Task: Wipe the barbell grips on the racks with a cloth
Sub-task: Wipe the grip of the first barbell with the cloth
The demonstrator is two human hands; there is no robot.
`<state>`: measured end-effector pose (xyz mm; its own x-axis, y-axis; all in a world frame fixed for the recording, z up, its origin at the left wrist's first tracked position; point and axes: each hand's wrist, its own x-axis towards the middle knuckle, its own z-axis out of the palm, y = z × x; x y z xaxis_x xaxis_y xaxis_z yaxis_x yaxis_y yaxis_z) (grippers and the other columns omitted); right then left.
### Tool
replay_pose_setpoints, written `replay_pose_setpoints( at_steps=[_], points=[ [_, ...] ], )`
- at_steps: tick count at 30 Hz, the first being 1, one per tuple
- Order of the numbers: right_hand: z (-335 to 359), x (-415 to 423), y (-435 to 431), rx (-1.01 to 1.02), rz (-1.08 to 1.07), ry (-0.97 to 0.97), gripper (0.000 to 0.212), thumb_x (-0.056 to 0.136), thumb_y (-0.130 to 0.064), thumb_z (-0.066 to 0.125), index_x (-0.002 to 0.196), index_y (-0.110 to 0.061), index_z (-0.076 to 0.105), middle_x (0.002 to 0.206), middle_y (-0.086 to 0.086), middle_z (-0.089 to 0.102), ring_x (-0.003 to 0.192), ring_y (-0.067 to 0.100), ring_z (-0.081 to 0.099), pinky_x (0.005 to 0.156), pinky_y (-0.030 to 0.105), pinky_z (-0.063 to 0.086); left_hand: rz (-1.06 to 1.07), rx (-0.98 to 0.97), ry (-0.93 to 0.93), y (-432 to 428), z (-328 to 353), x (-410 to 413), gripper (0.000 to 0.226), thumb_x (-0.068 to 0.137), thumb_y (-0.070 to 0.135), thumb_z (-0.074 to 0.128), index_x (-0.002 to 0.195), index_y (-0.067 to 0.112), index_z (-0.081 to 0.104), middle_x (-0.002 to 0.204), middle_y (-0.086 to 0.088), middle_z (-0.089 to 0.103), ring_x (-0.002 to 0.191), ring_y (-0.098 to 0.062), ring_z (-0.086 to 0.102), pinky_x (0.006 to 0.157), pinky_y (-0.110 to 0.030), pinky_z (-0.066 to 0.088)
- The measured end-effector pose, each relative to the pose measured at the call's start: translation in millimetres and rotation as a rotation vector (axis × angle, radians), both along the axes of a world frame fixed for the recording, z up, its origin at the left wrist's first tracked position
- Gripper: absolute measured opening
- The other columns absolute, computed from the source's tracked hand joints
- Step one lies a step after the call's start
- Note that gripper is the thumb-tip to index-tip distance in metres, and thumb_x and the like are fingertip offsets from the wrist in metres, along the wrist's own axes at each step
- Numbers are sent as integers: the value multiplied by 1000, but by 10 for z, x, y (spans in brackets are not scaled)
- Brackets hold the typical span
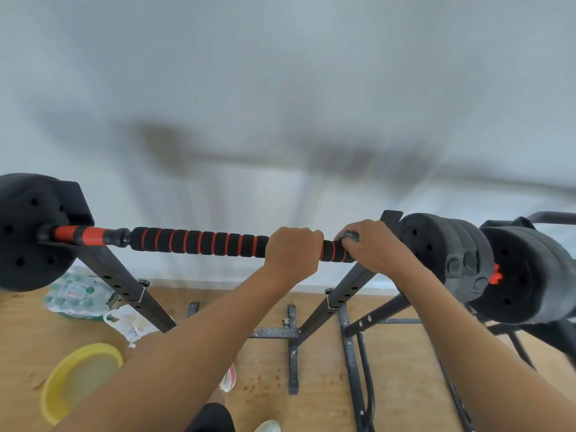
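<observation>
A barbell lies across a black rack (124,285). Its grip (199,241) is black foam with orange rings. My left hand (293,251) is curled round the foam grip right of its middle. Just to the right, my right hand (371,247) wraps the grip's right end and holds a small grey cloth (350,236), which peeks out under my fingers. Black weight plates sit at the left end (28,232) and the right end (442,254).
A second barbell's black plates (526,272) sit close on the right on another rack. On the wooden floor lie a yellow basin (78,378), a pack of water bottles (74,296) and a white bag (131,322). A white wall stands right behind the rack.
</observation>
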<state>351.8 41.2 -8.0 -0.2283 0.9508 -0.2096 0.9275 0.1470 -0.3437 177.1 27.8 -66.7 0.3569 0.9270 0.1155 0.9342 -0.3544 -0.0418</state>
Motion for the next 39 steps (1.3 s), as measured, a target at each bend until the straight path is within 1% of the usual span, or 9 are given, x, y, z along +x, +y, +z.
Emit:
replay_pose_setpoints(
  at_steps=[6,10,12,17,24,29,34,37,39],
  points=[
    [-236,-113,-411,305,-60,-16,16,101,-17,44,103,-22,59,78,-7,62,66,19,59,57,34,51,21,-306,-12,232,205,18,11,83,23,66,87,21,55,68,4,57,56,-15,54,60,-31,46],
    [-437,-103,-702,330,-28,-206,51,102,-13,47,150,-25,35,154,-14,45,87,17,68,57,32,50,37,-826,-194,517,340,-36,11,79,18,70,80,10,62,55,-1,61,46,-19,55,54,-27,48],
    [-437,-56,-784,289,-44,-200,57,105,-17,43,158,-31,27,164,-21,27,106,14,66,70,34,56,29,-937,-256,592,345,-43,12,80,15,70,80,6,64,54,-2,58,45,-20,51,52,-27,46],
    [-80,19,-601,357,-132,190,35,109,-25,44,143,-23,49,125,-7,66,81,11,61,64,26,48,-27,-846,-300,615,312,-83,21,81,27,74,89,9,66,57,0,66,45,-19,59,55,-28,52],
    [-142,-281,-252,246,-134,-123,18,101,-14,43,105,-11,60,101,1,62,86,21,58,70,41,56,-131,166,20,252,-158,-115,26,87,32,64,78,19,43,56,7,43,45,-19,44,48,-27,34],
    [-450,-230,-393,357,-120,-79,41,90,-1,48,126,-20,55,112,-5,54,80,17,52,52,32,41,-50,-149,8,405,12,-8,22,91,31,61,74,20,52,62,4,54,54,-19,54,55,-31,44],
    [-546,-187,-669,293,-153,-165,87,92,3,48,163,-24,7,171,-8,9,104,20,64,71,37,57,-77,-1020,-217,688,386,-138,30,85,35,82,85,10,65,63,-3,65,50,-18,58,57,-31,53],
    [-563,-84,-707,313,-151,-191,86,94,1,48,164,-29,7,168,-14,14,92,14,66,65,32,56,-77,-847,-209,634,387,-126,37,85,48,81,86,15,63,63,2,68,51,-16,64,61,-32,57],
    [-463,-22,-589,351,-178,-111,71,98,-3,50,158,-33,27,144,-15,55,77,8,60,60,31,53,-86,-431,-77,497,237,-94,40,85,58,74,89,21,60,70,6,65,61,-17,65,63,-31,53]
  ],
)
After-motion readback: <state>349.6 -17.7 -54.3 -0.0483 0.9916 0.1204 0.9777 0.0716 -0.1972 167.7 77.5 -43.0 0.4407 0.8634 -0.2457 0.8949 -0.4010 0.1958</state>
